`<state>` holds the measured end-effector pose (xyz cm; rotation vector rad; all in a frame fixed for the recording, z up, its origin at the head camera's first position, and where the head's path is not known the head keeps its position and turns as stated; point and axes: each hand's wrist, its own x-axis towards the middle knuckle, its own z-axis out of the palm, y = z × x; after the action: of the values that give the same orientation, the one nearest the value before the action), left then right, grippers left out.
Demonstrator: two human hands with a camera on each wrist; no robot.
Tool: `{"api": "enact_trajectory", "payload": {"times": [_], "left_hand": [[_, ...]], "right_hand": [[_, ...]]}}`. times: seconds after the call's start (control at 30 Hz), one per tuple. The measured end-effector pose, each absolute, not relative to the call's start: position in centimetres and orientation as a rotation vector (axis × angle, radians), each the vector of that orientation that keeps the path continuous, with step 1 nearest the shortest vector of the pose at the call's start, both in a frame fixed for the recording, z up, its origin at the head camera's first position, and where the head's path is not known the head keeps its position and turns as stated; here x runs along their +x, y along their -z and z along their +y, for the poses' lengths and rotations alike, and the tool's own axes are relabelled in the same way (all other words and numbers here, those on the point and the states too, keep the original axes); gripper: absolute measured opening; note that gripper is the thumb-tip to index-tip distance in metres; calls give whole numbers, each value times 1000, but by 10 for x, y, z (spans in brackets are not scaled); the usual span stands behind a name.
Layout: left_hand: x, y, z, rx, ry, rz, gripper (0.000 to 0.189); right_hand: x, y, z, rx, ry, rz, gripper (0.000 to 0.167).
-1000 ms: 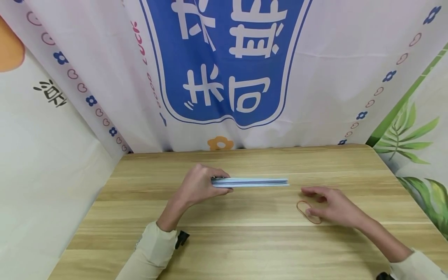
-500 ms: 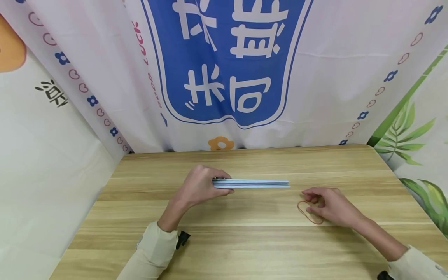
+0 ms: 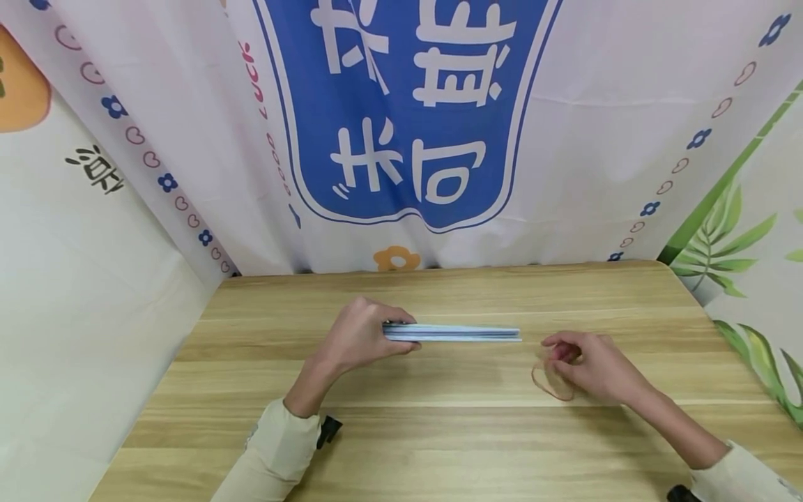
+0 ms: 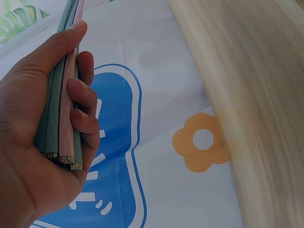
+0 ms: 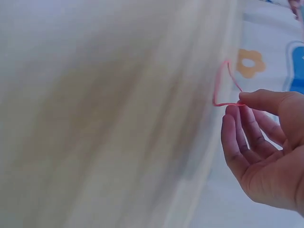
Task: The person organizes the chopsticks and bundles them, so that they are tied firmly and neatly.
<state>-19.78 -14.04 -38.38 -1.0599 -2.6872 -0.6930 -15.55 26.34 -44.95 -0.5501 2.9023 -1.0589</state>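
My left hand [image 3: 364, 335] grips a bundle of slim, straight sticks [image 3: 464, 333] near one end, with the rest reaching out to the right over the table. In the left wrist view the sticks [image 4: 67, 109] look green and pink, lying lengthwise together, with small patterned, metallic-looking ends near the palm. Fingers and thumb wrap round them. To the right, my right hand [image 3: 599, 366] pinches a thin red rubber band [image 3: 553, 394] between thumb and fingertips. The right wrist view shows the rubber band [image 5: 217, 90] hanging out as a loose loop from that pinch.
A wood-grain table [image 3: 439, 446] lies under both hands. Behind its far edge hangs a white printed curtain [image 3: 583, 174] with a blue panel and an orange flower. A dark clip-like piece [image 3: 328, 431] shows at the left sleeve.
The right thumb and fingers have closed on the rubber band, and the hand has risen slightly with it. The left hand keeps its grip on the sticks, almost still.
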Motion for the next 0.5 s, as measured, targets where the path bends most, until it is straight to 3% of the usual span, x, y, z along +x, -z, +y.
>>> {"api": "enact_trajectory", "payload": {"times": [0.5], "left_hand": [[-196, 386, -136, -1069, 686, -2692, 26]], "right_hand": [[-161, 407, 237, -488, 1546, 2813, 29]]}}
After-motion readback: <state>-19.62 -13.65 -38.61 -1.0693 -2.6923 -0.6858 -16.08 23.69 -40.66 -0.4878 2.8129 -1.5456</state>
